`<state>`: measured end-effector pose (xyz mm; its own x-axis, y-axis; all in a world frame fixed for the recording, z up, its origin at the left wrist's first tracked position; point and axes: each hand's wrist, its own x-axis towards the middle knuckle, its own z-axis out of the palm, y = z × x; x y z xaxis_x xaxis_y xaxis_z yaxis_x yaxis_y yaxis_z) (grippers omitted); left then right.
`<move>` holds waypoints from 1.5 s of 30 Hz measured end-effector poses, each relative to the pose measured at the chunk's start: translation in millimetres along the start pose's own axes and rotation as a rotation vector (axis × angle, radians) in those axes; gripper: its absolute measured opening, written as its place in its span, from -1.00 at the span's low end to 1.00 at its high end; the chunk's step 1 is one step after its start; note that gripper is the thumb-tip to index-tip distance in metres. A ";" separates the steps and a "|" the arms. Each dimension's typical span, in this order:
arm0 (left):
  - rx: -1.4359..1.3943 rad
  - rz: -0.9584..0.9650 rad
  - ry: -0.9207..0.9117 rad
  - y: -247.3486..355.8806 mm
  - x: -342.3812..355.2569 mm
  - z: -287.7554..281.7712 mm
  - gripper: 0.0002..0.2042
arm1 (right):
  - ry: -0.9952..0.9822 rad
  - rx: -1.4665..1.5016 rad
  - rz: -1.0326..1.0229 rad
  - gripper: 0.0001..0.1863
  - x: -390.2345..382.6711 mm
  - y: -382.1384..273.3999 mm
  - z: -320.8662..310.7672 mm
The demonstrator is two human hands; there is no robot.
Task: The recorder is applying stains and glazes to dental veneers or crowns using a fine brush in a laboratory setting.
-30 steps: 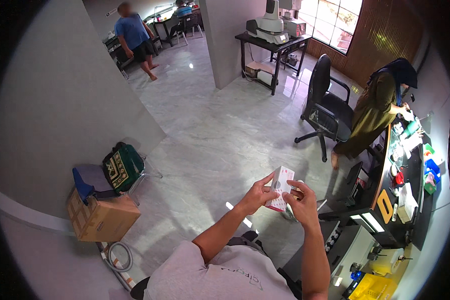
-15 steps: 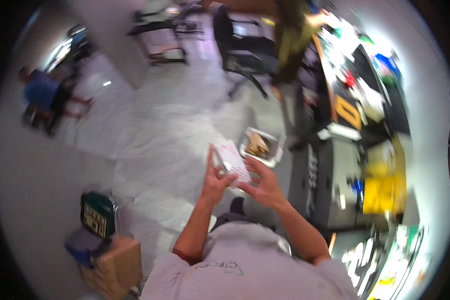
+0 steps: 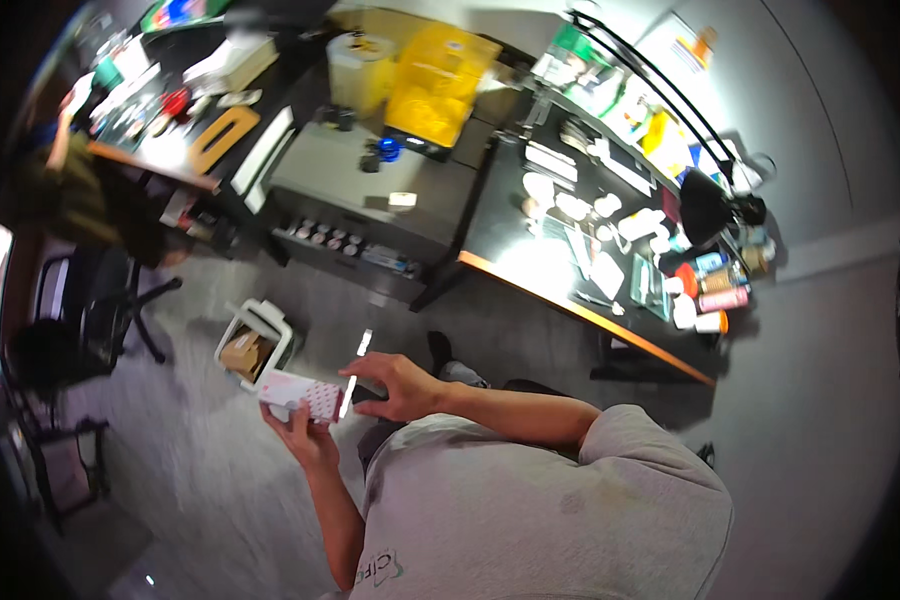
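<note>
A small white box with pink print rests in my left hand, whose fingers wrap it from below and along its near side. My right hand hovers just off the box's right end, thumb and fingers curved apart with nothing between them. Below and beyond the box, a white bin stands on the floor. Crumpled brown cardboard fills part of it.
A black desk with small items and a black lamp stands ahead right. A grey cabinet carries a yellow bag. Another person is beside a desk at far left, near an office chair.
My view has swung right, bringing the lit desk and cabinet ahead. The box, held between both hands before, is now in my left hand alone; my right hand has come off it.
</note>
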<state>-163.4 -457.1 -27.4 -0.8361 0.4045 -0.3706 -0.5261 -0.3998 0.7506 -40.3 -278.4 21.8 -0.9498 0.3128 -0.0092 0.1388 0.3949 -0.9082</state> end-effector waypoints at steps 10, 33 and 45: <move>0.087 0.036 -0.054 -33.8 48.9 79.0 -0.28 | 0.209 -0.036 0.458 -0.66 -91.0 91.0 -122.2; 0.213 -0.324 -0.486 -173.2 32.5 267.5 -0.32 | 1.142 -0.009 0.739 -0.78 -293.9 190.0 -266.1; 0.245 -0.208 -0.517 -218.6 -8.0 306.1 -0.28 | 1.117 -0.722 0.959 -0.93 -406.6 322.1 -494.6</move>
<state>5.9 -121.2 -21.1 -0.5034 0.8255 -0.2553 -0.5678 -0.0933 0.8178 529.3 148.9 -60.1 0.1729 0.9719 0.1594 0.9217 -0.1026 -0.3741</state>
